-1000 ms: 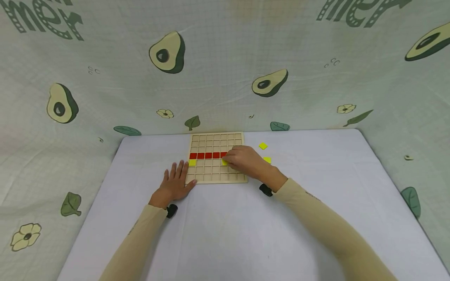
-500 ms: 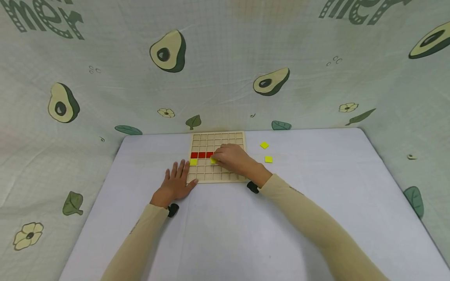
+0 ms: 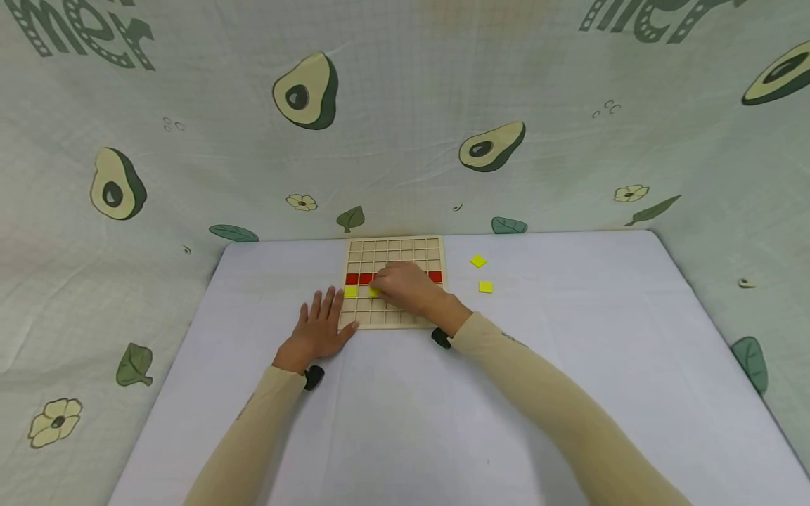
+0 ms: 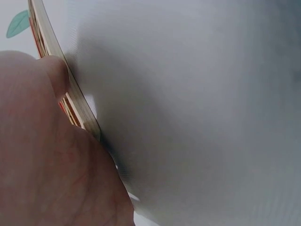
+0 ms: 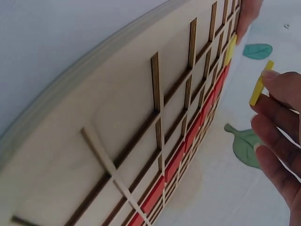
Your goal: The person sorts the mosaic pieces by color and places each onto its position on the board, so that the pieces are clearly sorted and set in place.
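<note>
A wooden grid board (image 3: 380,318) lies on the white table, with a row of red square tiles (image 3: 352,279) across it. One yellow tile (image 3: 351,291) sits in a cell at the left end, in the row nearer the person. My right hand (image 3: 408,288) pinches another yellow tile (image 5: 261,84) between thumb and finger, held apart from the board in the right wrist view. Spread flat, my left hand (image 3: 316,332) lies at the board's left side, and its thumb touches the corner. The right hand hides part of the red row.
Two loose yellow tiles (image 3: 477,261) (image 3: 485,287) lie on the table right of the board. Behind the table's far edge hangs a pale cloth (image 3: 405,140) printed with avocados and leaves.
My right hand has moved left over the board with the yellow tile, uncovering a red tile at the row's right end. The left hand stays in place.
</note>
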Demonstrator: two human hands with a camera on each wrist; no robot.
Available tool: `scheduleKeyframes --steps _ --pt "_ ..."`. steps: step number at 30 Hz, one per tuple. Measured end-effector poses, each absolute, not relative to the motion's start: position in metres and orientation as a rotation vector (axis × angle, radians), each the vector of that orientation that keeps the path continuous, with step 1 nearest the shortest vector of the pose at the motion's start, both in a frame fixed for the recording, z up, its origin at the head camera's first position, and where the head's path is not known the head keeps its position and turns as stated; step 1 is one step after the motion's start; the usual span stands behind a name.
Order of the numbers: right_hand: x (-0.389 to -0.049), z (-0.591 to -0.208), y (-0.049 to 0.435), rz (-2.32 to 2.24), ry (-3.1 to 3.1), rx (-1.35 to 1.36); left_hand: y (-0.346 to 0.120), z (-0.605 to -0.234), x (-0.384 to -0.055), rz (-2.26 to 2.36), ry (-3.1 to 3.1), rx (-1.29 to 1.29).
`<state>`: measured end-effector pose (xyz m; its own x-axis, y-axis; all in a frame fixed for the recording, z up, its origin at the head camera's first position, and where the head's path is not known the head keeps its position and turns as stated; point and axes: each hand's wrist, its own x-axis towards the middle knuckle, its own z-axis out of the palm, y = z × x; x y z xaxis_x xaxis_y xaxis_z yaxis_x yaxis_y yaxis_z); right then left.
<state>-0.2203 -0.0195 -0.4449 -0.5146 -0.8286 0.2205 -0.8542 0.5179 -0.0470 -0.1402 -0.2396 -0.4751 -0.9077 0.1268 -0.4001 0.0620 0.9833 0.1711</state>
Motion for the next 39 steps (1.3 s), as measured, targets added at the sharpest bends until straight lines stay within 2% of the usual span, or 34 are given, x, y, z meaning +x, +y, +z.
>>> scheduleKeyframes --steps 20,39 --pt "-0.225 -0.458 -0.049 0.220 -2.651 1.362 -0.238 -0.470 -0.139 0.173 2.729 0.156" --pt "-0.230 -0.465 -0.059 0.110 -2.727 1.308 -0.243 -0.483 -0.142 0.160 2.759 0.159"
